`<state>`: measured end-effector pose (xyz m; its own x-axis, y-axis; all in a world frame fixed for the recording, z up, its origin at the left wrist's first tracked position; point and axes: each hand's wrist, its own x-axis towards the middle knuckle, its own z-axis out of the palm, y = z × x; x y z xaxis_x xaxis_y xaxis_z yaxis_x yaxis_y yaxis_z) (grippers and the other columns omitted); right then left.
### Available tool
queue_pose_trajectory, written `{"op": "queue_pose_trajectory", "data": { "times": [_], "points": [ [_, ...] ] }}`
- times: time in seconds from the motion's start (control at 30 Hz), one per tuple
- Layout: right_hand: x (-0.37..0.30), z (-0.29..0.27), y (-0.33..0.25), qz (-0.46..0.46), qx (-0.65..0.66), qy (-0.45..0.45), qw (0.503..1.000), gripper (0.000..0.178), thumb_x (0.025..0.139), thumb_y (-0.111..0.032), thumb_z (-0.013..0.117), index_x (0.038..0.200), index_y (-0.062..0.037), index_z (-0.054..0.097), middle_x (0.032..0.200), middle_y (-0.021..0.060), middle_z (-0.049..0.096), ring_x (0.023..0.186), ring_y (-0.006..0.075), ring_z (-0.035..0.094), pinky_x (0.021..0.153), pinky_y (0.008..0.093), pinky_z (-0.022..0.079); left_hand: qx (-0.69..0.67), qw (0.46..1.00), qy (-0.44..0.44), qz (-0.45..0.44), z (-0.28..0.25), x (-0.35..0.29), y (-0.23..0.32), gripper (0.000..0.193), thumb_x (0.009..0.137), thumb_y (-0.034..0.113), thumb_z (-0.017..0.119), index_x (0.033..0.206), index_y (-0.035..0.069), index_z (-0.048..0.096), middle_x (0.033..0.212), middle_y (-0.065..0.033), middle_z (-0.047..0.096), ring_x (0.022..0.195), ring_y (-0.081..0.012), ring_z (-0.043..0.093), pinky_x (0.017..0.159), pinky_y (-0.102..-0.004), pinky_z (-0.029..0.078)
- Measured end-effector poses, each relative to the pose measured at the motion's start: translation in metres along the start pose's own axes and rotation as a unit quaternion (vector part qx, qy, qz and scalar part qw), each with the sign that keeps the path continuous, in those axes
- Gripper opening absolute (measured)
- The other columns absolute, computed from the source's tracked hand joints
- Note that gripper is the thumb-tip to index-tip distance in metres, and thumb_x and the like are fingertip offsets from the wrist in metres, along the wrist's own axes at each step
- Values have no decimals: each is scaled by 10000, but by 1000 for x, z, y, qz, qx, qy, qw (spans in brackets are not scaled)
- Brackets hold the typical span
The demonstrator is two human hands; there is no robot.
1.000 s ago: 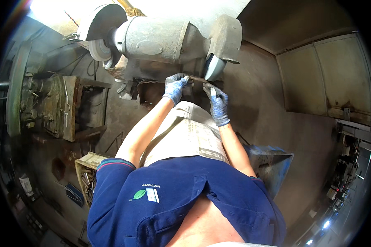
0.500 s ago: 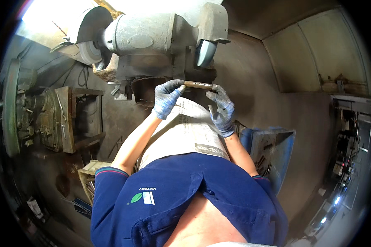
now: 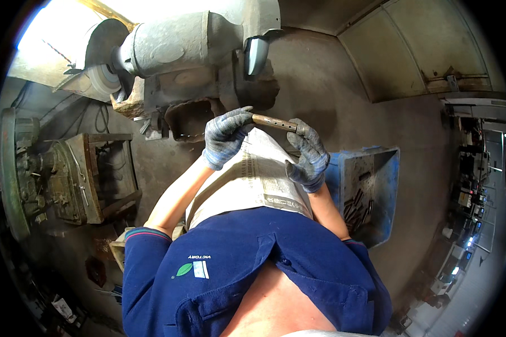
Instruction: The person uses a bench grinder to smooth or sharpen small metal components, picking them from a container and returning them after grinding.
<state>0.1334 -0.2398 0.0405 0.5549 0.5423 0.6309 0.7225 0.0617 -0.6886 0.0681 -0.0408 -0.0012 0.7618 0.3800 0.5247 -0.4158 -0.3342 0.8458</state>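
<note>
A short metal tube (image 3: 274,122) with a row of holes along its side lies crosswise between my hands, above my lap. My left hand (image 3: 226,137), in a grey and blue work glove, is closed on the tube's left end. The thumb and fingers of my right hand (image 3: 309,154), gloved alike, are at its right end, with the lower fingers curled loosely below. Beyond the hands stands a grey bench grinder (image 3: 171,45); its pale left wheel (image 3: 104,78) and right wheel (image 3: 257,55) stay apart from the tube.
A blue crate (image 3: 392,196) with several metal tubes (image 3: 354,208) inside stands at my right. To the left is a greenish machine (image 3: 59,174) with a metal frame. A pale printed apron (image 3: 244,180) covers my lap. A panelled partition (image 3: 410,50) rises at the far right.
The view has turned rightward, so the grinder sits further left and more of the crate shows. The tube now tilts down to the right, with its row of holes turned; both hands still hold it.
</note>
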Motion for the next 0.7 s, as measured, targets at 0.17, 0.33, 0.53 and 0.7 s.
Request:
{"op": "queue_pose_trajectory", "data": {
  "times": [0.17, 0.33, 0.53, 0.7],
  "points": [
    [-5, -19, 11, -25, 15, 16, 999, 453, 781, -337, 682, 1060, 17, 637, 1161, 192, 552, 1079, 337, 543, 945, 427, 417, 54, 998, -4, 21, 19, 7, 13, 228, 708, -19, 713, 923, 39, 666, 960, -159, 667, 871, -242, 668, 761, -291, 523],
    [-6, -24, 27, 27, 79, 58, 995, 371, 796, -244, 660, 1049, 28, 643, 1131, 162, 591, 1121, 273, 522, 989, 379, 371, -138, 964, 12, -227, 35, 9, 17, 194, 781, 7, 676, 971, -14, 646, 912, -103, 675, 811, -149, 650, 721, -259, 524],
    [-5, -3, 64, 148, 50, 9, 988, 259, 809, -76, 616, 1057, -10, 654, 1145, 123, 607, 1162, 234, 505, 987, 326, 376, -267, 888, 59, -370, 30, 15, -18, 163, 832, 42, 634, 973, -40, 624, 850, -93, 657, 736, -131, 630, 684, -246, 532],
    [0, 32, 138, 179, 81, -31, 980, 195, 879, -12, 541, 1046, 14, 639, 1100, 121, 605, 1021, 205, 585, 894, 325, 487, -246, 886, 112, -377, 23, 25, -67, 134, 837, 86, 638, 940, 0, 645, 820, -27, 649, 664, -82, 586, 603, -220, 489]
  ]
}}
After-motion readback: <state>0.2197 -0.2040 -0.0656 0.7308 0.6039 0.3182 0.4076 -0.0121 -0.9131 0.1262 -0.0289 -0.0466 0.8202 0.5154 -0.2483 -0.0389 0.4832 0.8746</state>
